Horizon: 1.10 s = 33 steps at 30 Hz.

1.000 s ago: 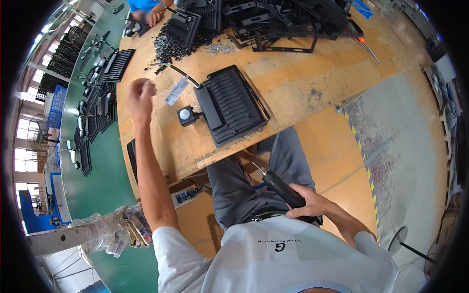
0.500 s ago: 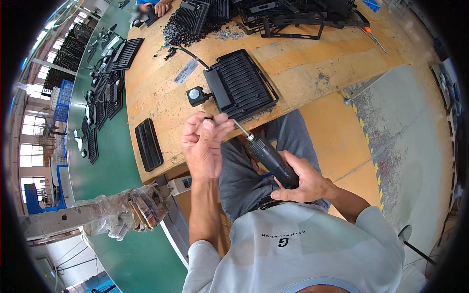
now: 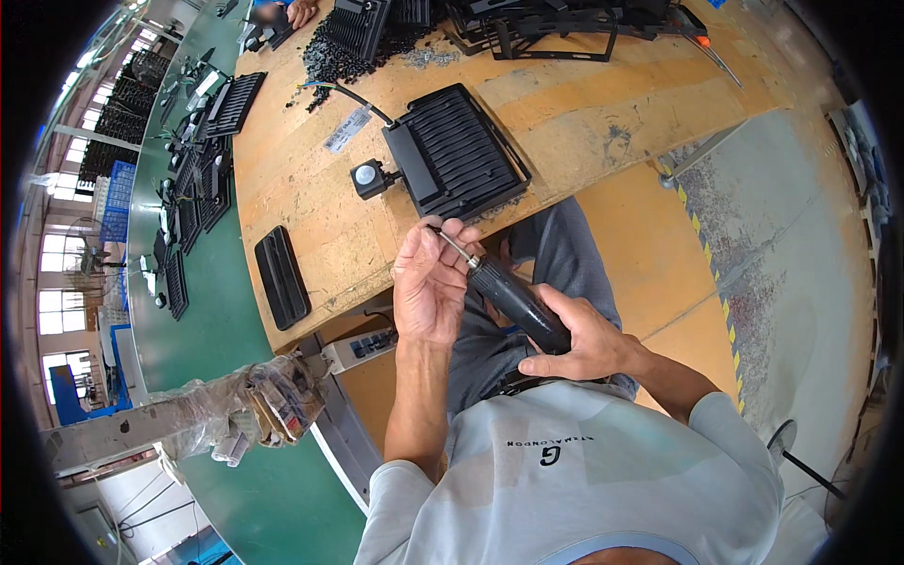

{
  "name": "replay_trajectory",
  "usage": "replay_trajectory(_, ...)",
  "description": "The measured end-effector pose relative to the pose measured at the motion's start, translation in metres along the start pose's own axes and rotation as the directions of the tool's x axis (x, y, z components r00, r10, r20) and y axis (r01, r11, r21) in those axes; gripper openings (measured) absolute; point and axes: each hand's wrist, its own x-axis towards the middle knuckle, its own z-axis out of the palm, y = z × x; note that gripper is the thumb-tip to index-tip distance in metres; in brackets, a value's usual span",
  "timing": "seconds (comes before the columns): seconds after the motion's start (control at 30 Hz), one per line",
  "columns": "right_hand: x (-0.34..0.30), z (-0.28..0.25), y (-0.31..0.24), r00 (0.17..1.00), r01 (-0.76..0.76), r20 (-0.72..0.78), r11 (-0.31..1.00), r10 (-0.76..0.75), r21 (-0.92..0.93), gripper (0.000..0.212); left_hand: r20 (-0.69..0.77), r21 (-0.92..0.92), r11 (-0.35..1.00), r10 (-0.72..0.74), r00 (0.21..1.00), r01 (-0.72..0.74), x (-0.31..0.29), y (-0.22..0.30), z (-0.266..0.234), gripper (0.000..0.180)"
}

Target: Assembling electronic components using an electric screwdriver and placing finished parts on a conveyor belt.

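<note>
My right hand (image 3: 591,341) is wrapped round a black electric screwdriver (image 3: 518,303), whose bit points up and left. The fingers of my left hand (image 3: 433,287) are pinched round a small black piece (image 3: 434,228) at the tip of the bit; its exact kind is too small to tell. Just beyond my left fingers, a black finned floodlight (image 3: 461,151) lies on the wooden table (image 3: 353,221) near its edge. A small motion sensor (image 3: 369,179) with a white dome sticks out from the light's left side, and a cable (image 3: 353,94) with a tag (image 3: 348,129) runs from it.
A flat black part (image 3: 282,278) lies at the table's left edge. Farther back are a heap of small black pieces (image 3: 330,56), stacked black brackets (image 3: 556,33) and an orange-handled screwdriver (image 3: 720,61). More floodlights stand along the green surface (image 3: 212,311). Another person's hand (image 3: 301,11) shows at far left.
My left hand has moved right and met the bit with the small black piece. My right hand and the electric screwdriver have shifted slightly left. The view has shifted a little.
</note>
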Motion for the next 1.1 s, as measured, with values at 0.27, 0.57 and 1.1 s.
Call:
replay_trajectory(0.27, -0.001, -0.004, 0.0, 0.961, -0.218, 0.256, 0.86, 0.106, 0.461, 0.062, 0.014, -0.003, 0.999, -0.04, 0.999, 0.04, 0.0, 0.002, -0.008, 0.017)
replay_trajectory(0.57, 0.0, 0.006, 0.005, 0.99, -0.094, 0.132, 0.923, 0.047, 0.372, 0.065, -0.013, 0.061, 0.995, 0.077, 0.997, -0.076, -0.001, -0.002, 0.005, 0.02)
replay_trajectory(1.1, 0.006, 0.004, 0.002, 0.993, 0.062, -0.098, 0.998, -0.061, 0.0, 0.077, 0.07, 0.209, 0.972, 0.097, 0.993, -0.11, 0.014, -0.012, 0.03, 0.025)
